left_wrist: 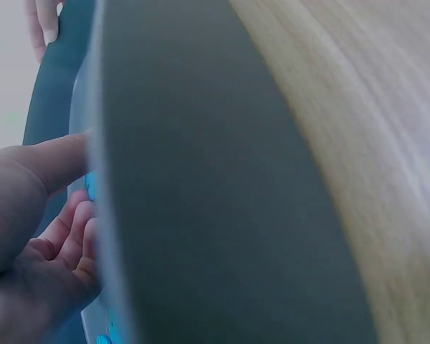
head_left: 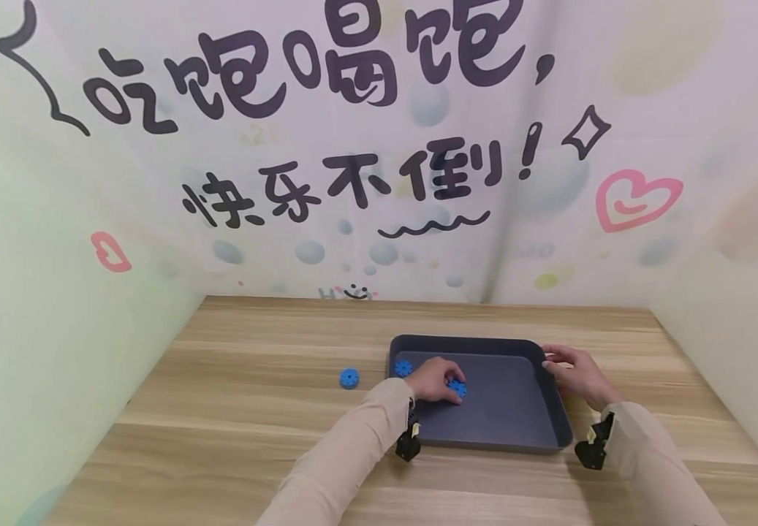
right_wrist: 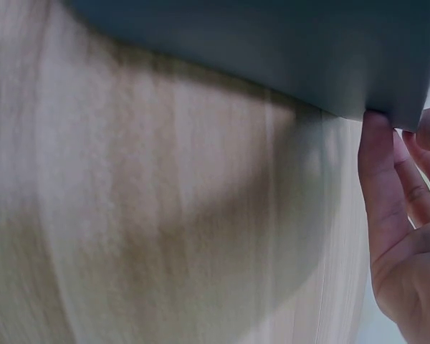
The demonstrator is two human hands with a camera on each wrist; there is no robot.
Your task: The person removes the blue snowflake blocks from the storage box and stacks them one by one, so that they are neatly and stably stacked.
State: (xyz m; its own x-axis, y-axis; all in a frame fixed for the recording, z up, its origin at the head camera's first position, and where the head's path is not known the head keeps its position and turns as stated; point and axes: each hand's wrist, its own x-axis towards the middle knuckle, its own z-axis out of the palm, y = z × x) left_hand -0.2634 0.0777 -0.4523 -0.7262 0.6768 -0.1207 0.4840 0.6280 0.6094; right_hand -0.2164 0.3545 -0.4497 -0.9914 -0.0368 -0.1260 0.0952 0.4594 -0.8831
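A dark grey rectangular tray lies on the wooden table. Over its left half, my left hand pinches a blue notched disc between thumb and fingers. A second blue notched disc is in the tray's far left corner, behind that hand. On the table left of the tray lies another blue disc with a hole in its middle. My right hand grips the tray's right wall near the far corner. In the left wrist view, the tray's wall hides the thumb tip and part of the pinched disc.
The wooden table reaches back to a white printed wall cloth. Pale walls stand at both sides. A small bit of red shows between the tray's right wall and my right hand.
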